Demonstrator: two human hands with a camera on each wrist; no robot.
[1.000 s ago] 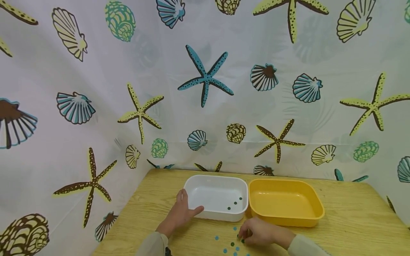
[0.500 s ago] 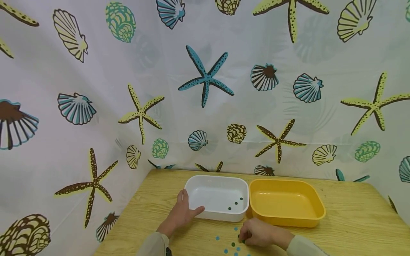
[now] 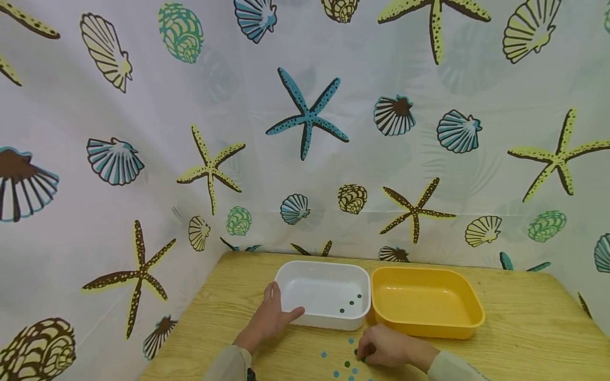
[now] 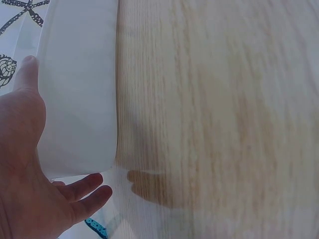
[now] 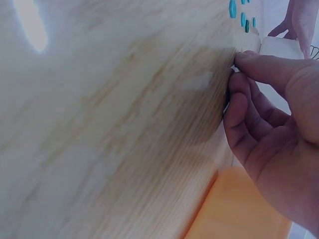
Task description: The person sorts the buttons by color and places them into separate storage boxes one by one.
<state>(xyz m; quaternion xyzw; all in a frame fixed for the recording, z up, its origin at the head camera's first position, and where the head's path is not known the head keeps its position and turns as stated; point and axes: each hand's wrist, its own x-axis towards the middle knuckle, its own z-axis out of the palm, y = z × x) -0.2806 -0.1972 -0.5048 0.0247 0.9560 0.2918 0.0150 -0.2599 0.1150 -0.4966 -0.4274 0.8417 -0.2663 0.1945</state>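
My left hand (image 3: pixel 269 317) holds the near left corner of a white tray (image 3: pixel 329 320), thumb along the near rim and fingers round the left end. Three dark green discs lie inside the tray on its right side. In front of the trays my right hand (image 3: pixel 383 345) is down at the table, thumb and index fingertips pinched together at a small dark green disc (image 3: pixel 356 352). The fingertips mostly cover it. Another dark disc (image 5: pixel 228 97) shows by the other curled fingers in the right wrist view.
A yellow tray (image 3: pixel 429 329) stands right beside the white one. Several light blue discs (image 3: pixel 324 354) and a dark green disc (image 3: pixel 347 364) lie on the wooden table (image 3: pixel 529 328) left of my right hand. A shell-and-starfish curtain (image 3: pixel 333 169) hangs behind and at the sides.
Both hands stay in place, the left at the white tray and the right at the dark green disc. The head view shifts very slightly.
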